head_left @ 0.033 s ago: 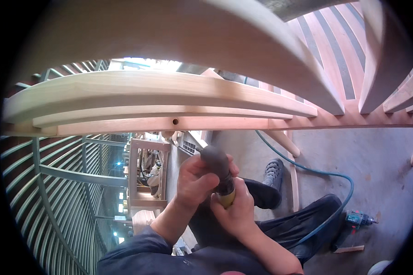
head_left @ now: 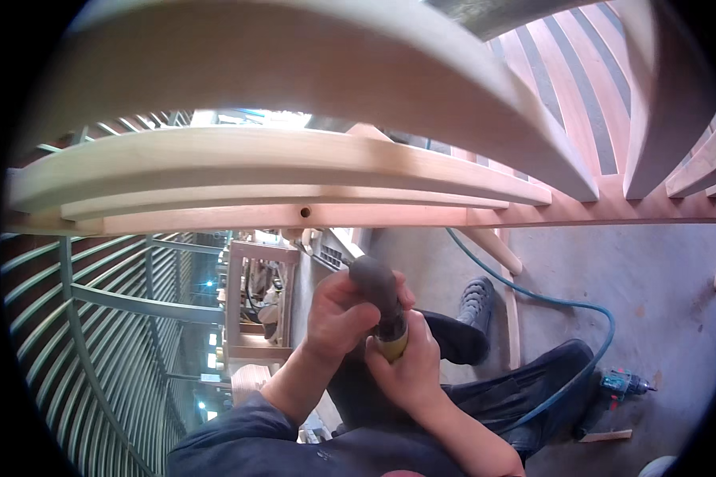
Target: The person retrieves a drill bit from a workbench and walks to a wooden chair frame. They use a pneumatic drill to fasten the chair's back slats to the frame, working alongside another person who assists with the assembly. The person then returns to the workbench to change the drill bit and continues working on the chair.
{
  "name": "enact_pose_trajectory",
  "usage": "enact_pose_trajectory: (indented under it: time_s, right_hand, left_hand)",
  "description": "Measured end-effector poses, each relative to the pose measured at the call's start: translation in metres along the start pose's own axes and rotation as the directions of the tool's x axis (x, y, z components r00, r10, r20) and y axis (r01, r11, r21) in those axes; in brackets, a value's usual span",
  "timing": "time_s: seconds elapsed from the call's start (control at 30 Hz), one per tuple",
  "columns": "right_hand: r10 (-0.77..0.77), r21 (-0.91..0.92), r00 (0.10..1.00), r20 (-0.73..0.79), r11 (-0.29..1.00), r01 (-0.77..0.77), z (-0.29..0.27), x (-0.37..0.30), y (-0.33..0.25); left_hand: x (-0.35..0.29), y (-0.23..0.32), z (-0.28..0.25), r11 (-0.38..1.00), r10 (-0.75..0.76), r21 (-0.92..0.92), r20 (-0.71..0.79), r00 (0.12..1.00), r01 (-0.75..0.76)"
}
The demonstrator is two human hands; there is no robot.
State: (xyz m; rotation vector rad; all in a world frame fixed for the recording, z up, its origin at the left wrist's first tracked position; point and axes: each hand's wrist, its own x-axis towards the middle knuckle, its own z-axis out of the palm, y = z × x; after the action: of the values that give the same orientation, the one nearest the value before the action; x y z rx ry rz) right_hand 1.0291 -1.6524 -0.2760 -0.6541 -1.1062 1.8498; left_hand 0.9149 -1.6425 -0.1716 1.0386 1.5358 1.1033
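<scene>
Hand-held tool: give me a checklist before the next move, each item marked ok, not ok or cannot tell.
1. Both hands on the hand-held tool: ok; left hand by its dark rounded end, right hand below.
2. Hole in the wooden rail uncovered: ok.
3. Teal hose clear of the leg: not ok; it crosses the dark trouser leg.
4. Cordless drill set down: ok, on the floor.
5. Hose joined to the tool: cannot tell.

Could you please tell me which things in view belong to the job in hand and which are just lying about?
Job in hand:
dark-headed tool, held by left hand and right hand
probably the wooden rail beyond

Lying about:
teal cordless drill
wood strip
</scene>
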Motion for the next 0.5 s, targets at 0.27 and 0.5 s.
enact_pose_trajectory:
  time_s: [0.27,0.5]
  right_hand:
    - [-0.123,-0.054,0.991,-0.054,0.991,0.121,0.004,-0.009,0.014]
    - [-0.153,0.026,0.988,0.011,0.988,0.153,-0.002,0.001,0.010]
  left_hand:
    - [-0.007,-0.002,-0.012,0.999,-0.020,0.029,0.099,0.995,0.017]
    - [-0.008,0.002,-0.008,1.000,-0.014,0.025,0.051,0.999,0.012]
